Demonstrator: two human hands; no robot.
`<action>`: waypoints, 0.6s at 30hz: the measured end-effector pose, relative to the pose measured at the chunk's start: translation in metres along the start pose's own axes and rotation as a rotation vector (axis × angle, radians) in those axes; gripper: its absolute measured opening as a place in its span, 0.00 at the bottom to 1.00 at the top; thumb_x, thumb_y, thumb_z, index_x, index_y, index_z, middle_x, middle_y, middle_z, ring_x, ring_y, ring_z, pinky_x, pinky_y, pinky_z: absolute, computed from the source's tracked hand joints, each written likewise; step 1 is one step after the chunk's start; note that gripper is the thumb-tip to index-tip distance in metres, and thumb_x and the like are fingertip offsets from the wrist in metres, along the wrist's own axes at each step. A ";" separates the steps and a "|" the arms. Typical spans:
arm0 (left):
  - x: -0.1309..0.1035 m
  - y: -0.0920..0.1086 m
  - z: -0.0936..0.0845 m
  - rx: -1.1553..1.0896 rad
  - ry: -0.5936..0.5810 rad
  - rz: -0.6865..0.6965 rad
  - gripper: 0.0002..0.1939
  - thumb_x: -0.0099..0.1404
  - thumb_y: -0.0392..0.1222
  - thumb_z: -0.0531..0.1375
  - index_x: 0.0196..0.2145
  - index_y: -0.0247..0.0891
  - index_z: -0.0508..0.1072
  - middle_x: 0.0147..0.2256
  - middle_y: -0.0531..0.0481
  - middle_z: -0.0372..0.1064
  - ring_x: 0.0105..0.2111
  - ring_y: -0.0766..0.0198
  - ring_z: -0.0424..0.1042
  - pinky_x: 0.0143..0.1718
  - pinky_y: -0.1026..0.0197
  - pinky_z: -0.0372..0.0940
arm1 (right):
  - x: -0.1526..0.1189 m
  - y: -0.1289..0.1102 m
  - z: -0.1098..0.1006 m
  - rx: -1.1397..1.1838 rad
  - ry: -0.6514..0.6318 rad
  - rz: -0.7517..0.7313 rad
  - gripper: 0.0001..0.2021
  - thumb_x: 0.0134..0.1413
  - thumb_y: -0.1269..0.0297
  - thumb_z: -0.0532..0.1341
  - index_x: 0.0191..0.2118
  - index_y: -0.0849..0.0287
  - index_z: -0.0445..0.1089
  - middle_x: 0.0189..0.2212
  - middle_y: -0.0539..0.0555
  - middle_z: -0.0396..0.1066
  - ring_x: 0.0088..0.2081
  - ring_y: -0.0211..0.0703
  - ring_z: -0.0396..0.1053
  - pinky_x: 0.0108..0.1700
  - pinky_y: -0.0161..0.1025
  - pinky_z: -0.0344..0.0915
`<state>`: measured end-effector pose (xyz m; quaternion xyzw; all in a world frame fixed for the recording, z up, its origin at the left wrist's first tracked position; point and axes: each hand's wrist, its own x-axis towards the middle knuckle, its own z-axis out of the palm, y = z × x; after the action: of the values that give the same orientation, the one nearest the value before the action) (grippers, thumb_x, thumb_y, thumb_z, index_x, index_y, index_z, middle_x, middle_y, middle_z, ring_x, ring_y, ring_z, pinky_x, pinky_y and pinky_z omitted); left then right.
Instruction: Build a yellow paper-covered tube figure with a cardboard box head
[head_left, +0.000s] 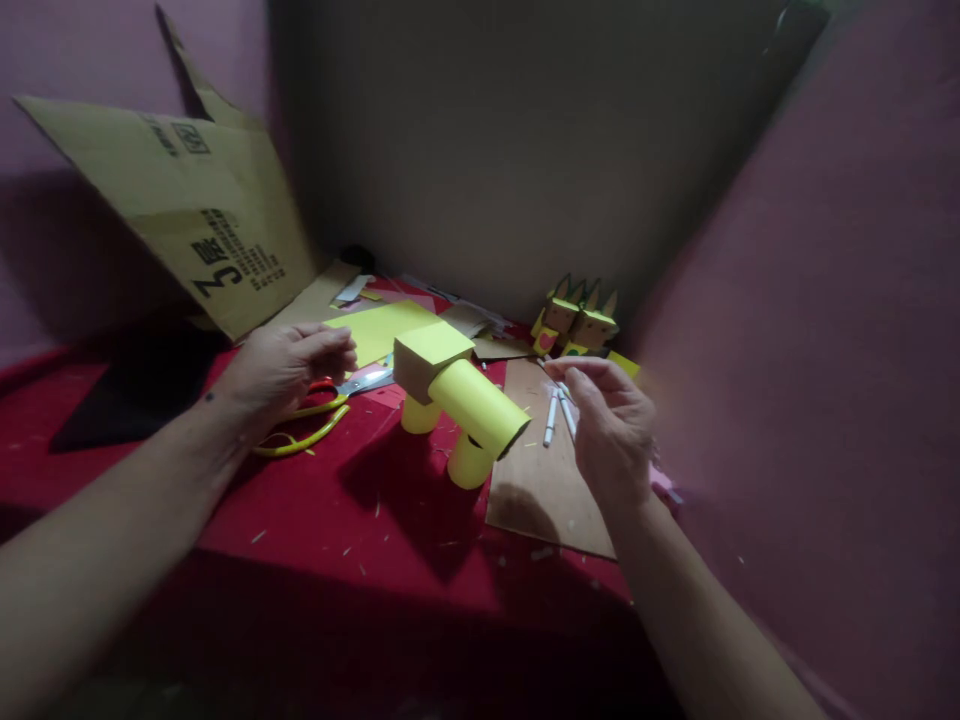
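A yellow paper figure (pixel 480 405), built from a box-shaped head and rolled tubes, stands on the red cloth between my hands. To its left, my left hand (pixel 289 370) has its fingers curled together above the scissors (pixel 322 415) with yellow and red handles; whether it holds anything is hidden. On the right, my right hand (pixel 607 405) pinches with thumb and forefinger near the white pens (pixel 555 412); what is between the fingertips is too small to make out. Neither hand touches the figure.
A cardboard sheet (pixel 555 490) lies under the pens. Small paper figures (pixel 574 320) stand behind. Yellow paper (pixel 375 330) and scraps lie at the back. A large carton (pixel 202 210) rises at the left, beside a black object (pixel 135 395). Pink walls flank the red table (pixel 322 560).
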<state>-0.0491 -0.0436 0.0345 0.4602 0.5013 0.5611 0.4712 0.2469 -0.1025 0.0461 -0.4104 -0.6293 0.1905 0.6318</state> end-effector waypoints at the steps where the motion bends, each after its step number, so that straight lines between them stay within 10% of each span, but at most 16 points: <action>1: -0.001 0.001 0.001 0.018 0.007 -0.006 0.10 0.59 0.42 0.65 0.25 0.35 0.73 0.24 0.53 0.70 0.26 0.68 0.66 0.27 0.65 0.62 | 0.005 0.002 0.002 -0.018 0.003 0.018 0.05 0.60 0.60 0.59 0.37 0.53 0.71 0.35 0.52 0.75 0.41 0.45 0.74 0.51 0.49 0.69; 8: -0.012 0.019 0.019 0.006 0.099 0.046 0.06 0.49 0.36 0.65 0.27 0.36 0.73 0.26 0.54 0.70 0.28 0.66 0.69 0.28 0.66 0.65 | 0.005 0.017 0.006 0.050 0.020 0.103 0.12 0.61 0.56 0.58 0.28 0.54 0.66 0.23 0.49 0.72 0.30 0.40 0.71 0.41 0.41 0.69; 18: 0.006 -0.001 0.023 0.165 -0.121 -0.028 0.09 0.64 0.50 0.58 0.38 0.44 0.68 0.38 0.52 0.74 0.41 0.58 0.71 0.38 0.58 0.72 | -0.009 0.052 0.007 0.111 -0.070 0.114 0.04 0.60 0.62 0.55 0.38 0.54 0.64 0.24 0.46 0.67 0.27 0.37 0.68 0.34 0.38 0.67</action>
<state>-0.0273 -0.0351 0.0359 0.5234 0.5228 0.4827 0.4687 0.2531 -0.0768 -0.0002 -0.4031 -0.6152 0.2750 0.6193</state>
